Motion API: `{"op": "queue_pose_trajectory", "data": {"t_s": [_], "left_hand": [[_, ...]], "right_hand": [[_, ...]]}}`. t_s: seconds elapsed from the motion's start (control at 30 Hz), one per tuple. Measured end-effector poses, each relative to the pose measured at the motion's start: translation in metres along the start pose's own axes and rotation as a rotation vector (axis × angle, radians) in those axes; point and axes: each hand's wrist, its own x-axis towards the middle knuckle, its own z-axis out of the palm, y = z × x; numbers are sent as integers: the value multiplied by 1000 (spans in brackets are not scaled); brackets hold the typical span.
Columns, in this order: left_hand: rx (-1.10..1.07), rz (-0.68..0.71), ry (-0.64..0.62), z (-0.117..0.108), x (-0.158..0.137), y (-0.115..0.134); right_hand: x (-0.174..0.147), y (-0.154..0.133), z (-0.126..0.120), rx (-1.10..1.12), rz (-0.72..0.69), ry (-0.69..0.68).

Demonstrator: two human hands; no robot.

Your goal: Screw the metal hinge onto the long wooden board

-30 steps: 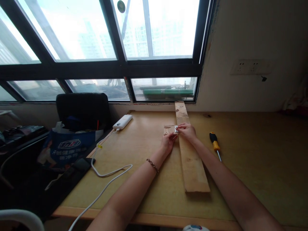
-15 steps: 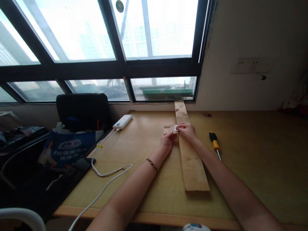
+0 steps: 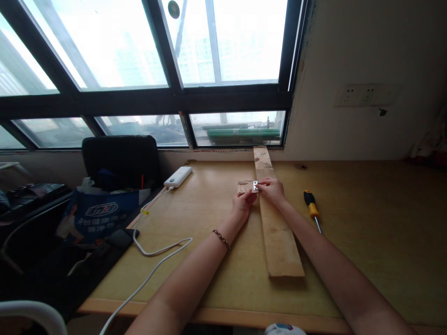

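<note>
A short wooden piece [image 3: 243,187] lies crosswise against the left edge of a long wooden board [image 3: 282,244]. My left hand [image 3: 243,204] grips the short piece from its near side, fingers closed at its edge. A small silvery metal bracket with holes [image 3: 255,185] sits at the right end of that piece, where it meets the board. Over the board, my right hand [image 3: 273,190] pinches at the bracket with thumb and fingertips. Whether a small screw is also in that pinch I cannot tell. To the right lies a yellow-and-black screwdriver [image 3: 311,204].
A white power bank [image 3: 178,177] rests at the table's left edge, its white cable [image 3: 157,253] looping across the table [image 3: 216,298] and over the front. Left of the table stand a black chair [image 3: 120,158] and a blue bag [image 3: 101,218]. The window and wall border the back.
Both hands keep nearly the same place. The right fingertips shift very slightly at the bracket, and a little more of its metal shows.
</note>
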Motion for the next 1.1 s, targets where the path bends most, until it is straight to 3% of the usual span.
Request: {"op": "queue_pose_trajectory", "data": {"t_s": [0.37,0.5,0.63,0.77,0.93,1.1], "left_hand": [[49,42,29,1,-2,-3],[52,43,34,1,-2,-3],[57,41,37,2,-2,-3],[45,51,28,2,-3,-3],[38,55,15,3,-4,-2],[34,68,21,4,-6,-1]], "right_hand": [[-2,-3,-1,-45,-44,7],[0,-1,-3,-60,49,144],[2,5,-4,-136,15,249],[3,8,-6,-228,-10,130],[6,2,-13,-163,8,-87],[11,-3,-20,-343,-42,-232]]}}
